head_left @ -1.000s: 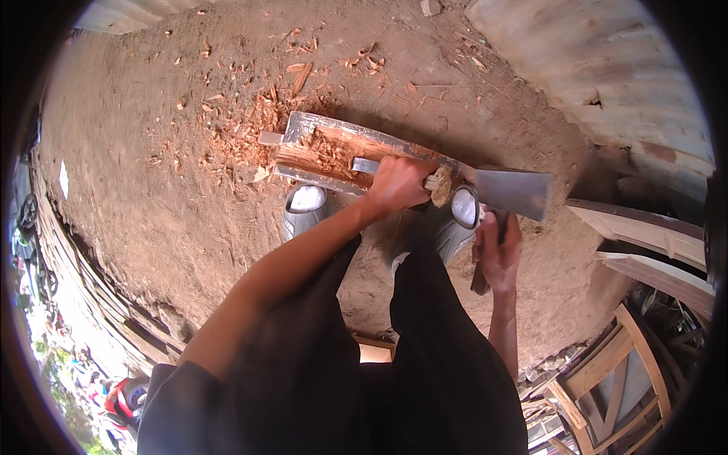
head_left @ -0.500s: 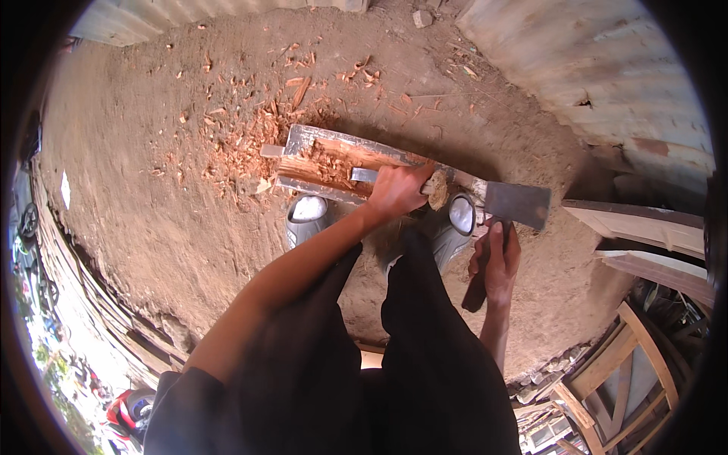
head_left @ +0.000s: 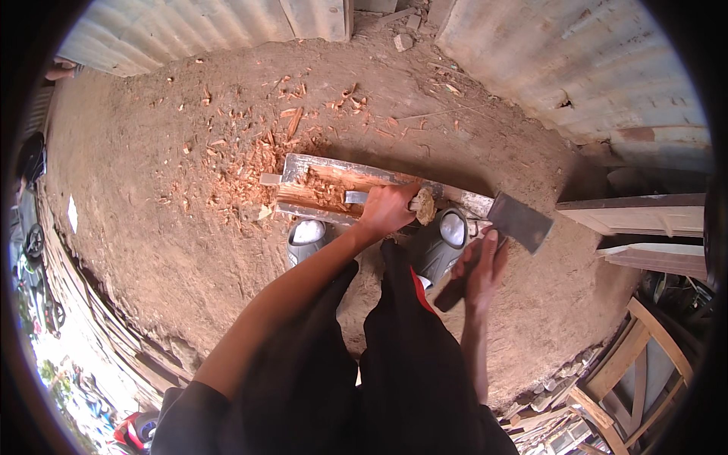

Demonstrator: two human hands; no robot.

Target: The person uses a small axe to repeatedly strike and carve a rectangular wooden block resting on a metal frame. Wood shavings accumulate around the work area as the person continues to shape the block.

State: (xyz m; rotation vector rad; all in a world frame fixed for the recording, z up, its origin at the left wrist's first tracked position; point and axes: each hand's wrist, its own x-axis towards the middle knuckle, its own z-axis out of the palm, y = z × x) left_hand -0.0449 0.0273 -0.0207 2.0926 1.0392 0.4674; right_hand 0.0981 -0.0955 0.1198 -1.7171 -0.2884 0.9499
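Note:
A wooden block [head_left: 447,191] with a hollowed trough lies crosswise on the ground just beyond my feet, with reddish shavings inside the hollow. My left hand [head_left: 389,208] is wrapped round a chisel [head_left: 356,197], its metal blade pointing left into the trough. The chisel's pale, frayed handle end [head_left: 426,205] sticks out to the right of my fist. My right hand [head_left: 481,267] grips the handle of a mallet [head_left: 520,222] with a dark, blocky head. That head is near the block's right end, apart from the chisel; whether it touches the block I cannot tell.
My shoes [head_left: 309,233] stand close against the block's near side. Wood shavings [head_left: 262,171] are scattered over the dirt at its left. Corrugated sheets [head_left: 584,68] border the far side, wooden panels [head_left: 644,214] lean at the right, and a wooden frame [head_left: 623,356] lies lower right.
The view has tilted, so the block sits lower in the picture. The mallet has turned, its handle now slanting more to the lower left. My left hand keeps its hold on the chisel.

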